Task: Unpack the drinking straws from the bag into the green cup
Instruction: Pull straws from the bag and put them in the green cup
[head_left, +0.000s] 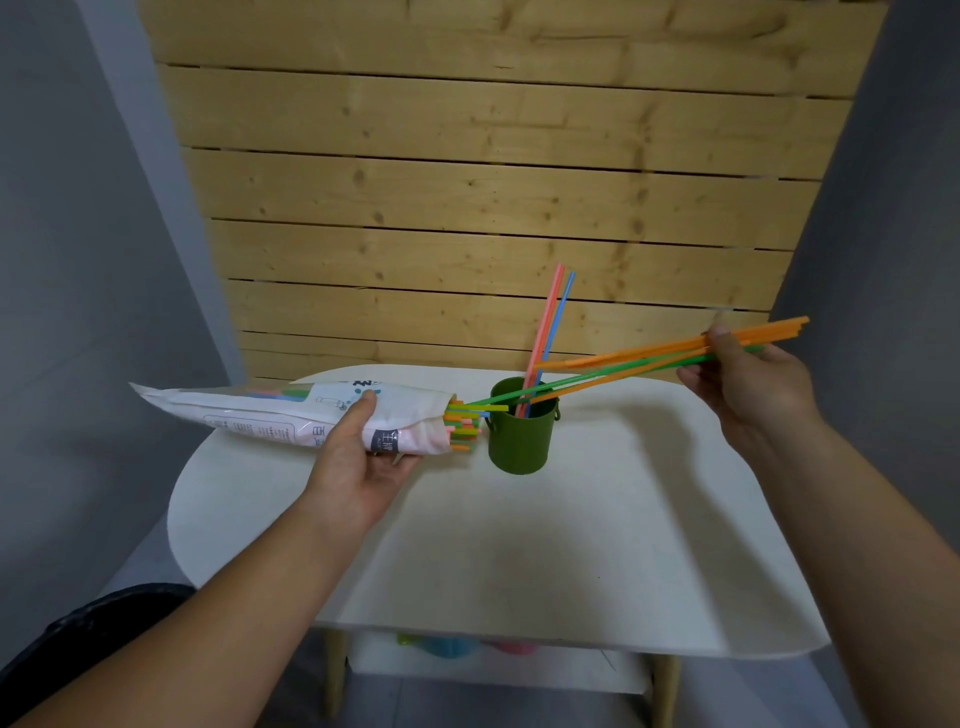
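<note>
My left hand (363, 457) grips a white plastic bag (270, 413) of straws, held level above the table with its open mouth facing right; several coloured straw ends (462, 423) stick out of it. A green cup (522, 428) stands just right of the bag's mouth, holding a pink straw (545, 325) and a blue straw (558, 317) that lean upright. My right hand (753, 379) pinches a bunch of orange and green straws (639, 361), which slant down to the left over the cup; the green one's tip is still at the bag's mouth.
The white round-cornered table (519, 545) stands against a wooden slat wall (493, 182). Under the tabletop a shelf carries blurred coloured objects (452, 644). Grey walls flank both sides. A dark shape (88, 623) sits at the lower left.
</note>
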